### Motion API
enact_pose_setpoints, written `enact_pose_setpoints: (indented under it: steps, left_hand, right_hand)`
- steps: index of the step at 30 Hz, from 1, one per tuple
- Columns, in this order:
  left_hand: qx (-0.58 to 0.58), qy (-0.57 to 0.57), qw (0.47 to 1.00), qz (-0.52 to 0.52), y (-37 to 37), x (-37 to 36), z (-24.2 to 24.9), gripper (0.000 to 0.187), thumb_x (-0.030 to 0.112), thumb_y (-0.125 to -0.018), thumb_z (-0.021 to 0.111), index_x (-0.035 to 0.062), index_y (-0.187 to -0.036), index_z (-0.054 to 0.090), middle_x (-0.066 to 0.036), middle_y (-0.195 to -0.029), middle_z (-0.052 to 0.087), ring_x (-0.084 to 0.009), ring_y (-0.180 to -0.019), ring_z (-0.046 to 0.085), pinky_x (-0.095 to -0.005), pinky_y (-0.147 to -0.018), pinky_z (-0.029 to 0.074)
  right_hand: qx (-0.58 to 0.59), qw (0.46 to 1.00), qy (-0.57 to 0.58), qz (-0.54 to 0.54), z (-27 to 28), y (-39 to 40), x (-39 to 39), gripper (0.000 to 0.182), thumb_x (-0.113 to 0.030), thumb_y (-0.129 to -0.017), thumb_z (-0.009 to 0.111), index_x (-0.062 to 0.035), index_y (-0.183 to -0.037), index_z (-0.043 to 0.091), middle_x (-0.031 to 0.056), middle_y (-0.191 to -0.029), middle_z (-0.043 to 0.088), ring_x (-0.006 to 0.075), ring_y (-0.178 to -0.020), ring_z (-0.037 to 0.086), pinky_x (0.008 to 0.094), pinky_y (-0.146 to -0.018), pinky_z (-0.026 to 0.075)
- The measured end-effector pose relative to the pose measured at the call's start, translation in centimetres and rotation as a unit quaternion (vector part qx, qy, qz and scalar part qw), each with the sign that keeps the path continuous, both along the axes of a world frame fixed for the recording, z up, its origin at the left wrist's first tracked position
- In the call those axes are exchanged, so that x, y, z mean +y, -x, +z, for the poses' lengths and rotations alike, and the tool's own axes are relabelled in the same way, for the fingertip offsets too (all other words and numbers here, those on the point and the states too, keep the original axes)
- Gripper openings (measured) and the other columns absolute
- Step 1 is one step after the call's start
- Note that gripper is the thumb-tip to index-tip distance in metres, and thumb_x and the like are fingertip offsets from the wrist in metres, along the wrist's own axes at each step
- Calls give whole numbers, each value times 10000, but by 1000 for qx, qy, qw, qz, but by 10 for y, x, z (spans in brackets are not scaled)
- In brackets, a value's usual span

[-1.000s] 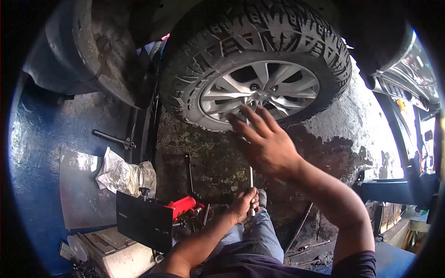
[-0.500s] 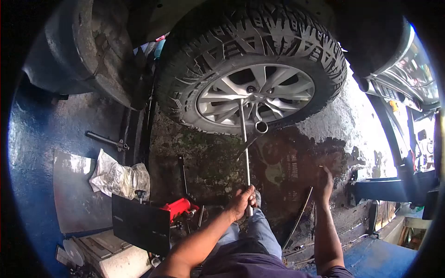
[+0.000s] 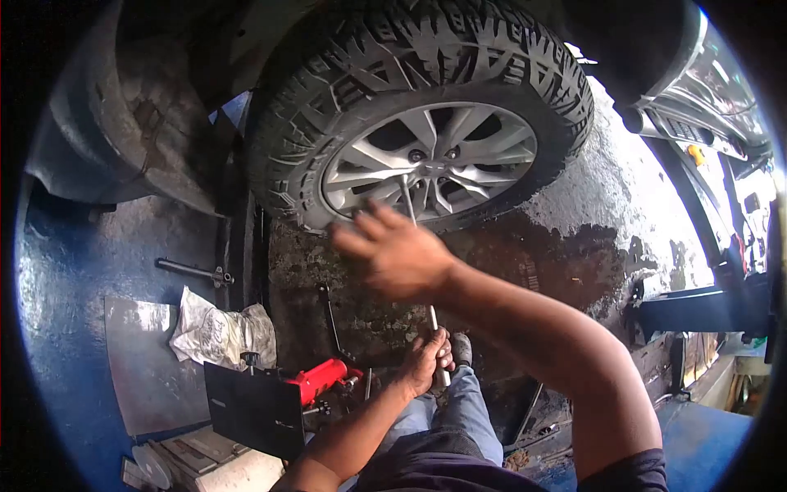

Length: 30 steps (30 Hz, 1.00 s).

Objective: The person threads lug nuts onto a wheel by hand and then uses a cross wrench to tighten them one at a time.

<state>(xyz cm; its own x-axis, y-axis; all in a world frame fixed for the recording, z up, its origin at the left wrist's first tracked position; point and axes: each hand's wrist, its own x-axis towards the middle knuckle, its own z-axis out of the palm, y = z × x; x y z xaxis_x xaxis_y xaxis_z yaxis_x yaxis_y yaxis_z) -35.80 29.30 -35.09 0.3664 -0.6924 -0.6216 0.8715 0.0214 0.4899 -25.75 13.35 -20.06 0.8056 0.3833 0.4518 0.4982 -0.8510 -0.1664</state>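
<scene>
My left hand (image 3: 425,361) is wrapped round the near end of a cross-shaped lug wrench (image 3: 434,318). The wrench's far end reaches the lug nut area of the silver alloy wheel (image 3: 489,172), which carries a chunky black tire (image 3: 459,70). Over the middle of the wrench is my right hand (image 3: 400,259), smeared by motion, with its fingers spread apart and nothing seen in them. This hand and forearm hide the wrench's crossing arms.
To the left lie a plastic bag (image 3: 221,328), a metal bar (image 3: 193,271) and a flat sheet (image 3: 143,361). A red jack (image 3: 320,380) sits behind a black panel (image 3: 254,410). A blue lift arm (image 3: 689,314) stands at the right.
My right hand has swung from the lower right up and left across the wrench. My left hand keeps its hold. The view has shifted slightly.
</scene>
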Motion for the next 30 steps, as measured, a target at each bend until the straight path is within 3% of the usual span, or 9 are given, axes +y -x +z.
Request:
enact_pose_setpoints:
  steps: [3, 5, 8, 14, 18, 22, 23, 28, 30]
  left_hand:
    - [-1, -21, 1000, -13, 1, 8, -4, 257, 353, -991, 540, 150, -844, 483, 53, -685, 406, -79, -586, 437, -312, -626, 457]
    - [3, -33, 999, 5, -2, 7, -18, 288, 368, -977, 565, 148, -807, 487, 53, -683, 417, -74, -587, 441, -304, -625, 452]
    - [10, -6, 1000, 5, -12, 13, -15, 285, 365, -973, 573, 150, -806, 490, 53, -684, 421, -76, -586, 441, -299, -628, 452]
    - [8, -22, 999, 26, -10, 8, -14, 254, 324, -987, 561, 135, -831, 493, 51, -682, 420, -77, -584, 430, -297, -619, 445]
    - [6, -33, 999, 34, -12, 7, -5, 229, 304, -988, 551, 130, -852, 489, 36, -676, 426, -87, -570, 437, -302, -604, 451]
    - [-119, -54, 991, 32, -1, 5, -22, 190, 300, -972, 535, 111, -964, 555, 12, -723, 506, -102, -582, 479, -298, -574, 473]
    - [-175, -77, 981, 19, -1, 3, -13, 200, 298, -965, 531, 105, -996, 573, 6, -744, 529, -109, -588, 490, -298, -572, 474]
    - [-196, -102, 975, 20, 5, 6, -33, 166, 272, -976, 535, 110, -944, 551, 9, -717, 504, -101, -581, 485, -296, -567, 466]
    - [-1, -41, 998, 54, -3, -1, -10, 166, 263, -982, 539, 119, -900, 529, 18, -692, 477, -93, -571, 471, -293, -567, 460]
  right_hand:
    - [98, 903, -349, -229, -84, 67, -88, 551, -261, -723, 719, -135, -1241, 584, 154, -1284, 545, 355, -1130, 535, 482, -996, 414]
    - [57, 934, -76, -345, -159, 150, -130, 512, -278, -829, 660, -200, -1323, 551, 149, -1293, 556, 394, -1053, 597, 475, -927, 475]
    - [633, 671, 7, -385, -228, 292, -121, 486, -332, -876, 559, -217, -1348, 540, 146, -1209, 637, 315, -1116, 611, 428, -899, 512]
    - [207, 773, -213, -560, -149, 279, -100, 431, -182, -852, 624, -67, -1263, 562, 192, -1184, 610, 363, -1121, 589, 432, -913, 490]
    - [-50, 931, -173, -318, -22, 157, -49, 523, -99, -742, 722, -84, -1242, 570, 184, -1313, 503, 404, -1202, 501, 486, -979, 445]
    - [20, 971, -233, -55, 24, 46, 41, 396, -308, -809, 637, -79, -1131, 660, 83, -1430, 451, 359, -1355, 357, 522, -1132, 279]
    - [-27, 997, 28, 65, 25, 13, 48, 373, -323, -850, 586, -107, -1139, 680, 68, -1444, 433, 335, -1376, 331, 529, -1153, 234]
    - [327, 939, 95, 48, -3, -58, 85, 255, -318, -880, 550, -193, -1039, 703, 77, -1209, 596, 287, -1175, 548, 421, -920, 472]
    - [65, 991, 113, 38, 4, -20, 39, 249, -283, -820, 604, -155, -1013, 695, 58, -1011, 674, 239, -936, 642, 418, -799, 483]
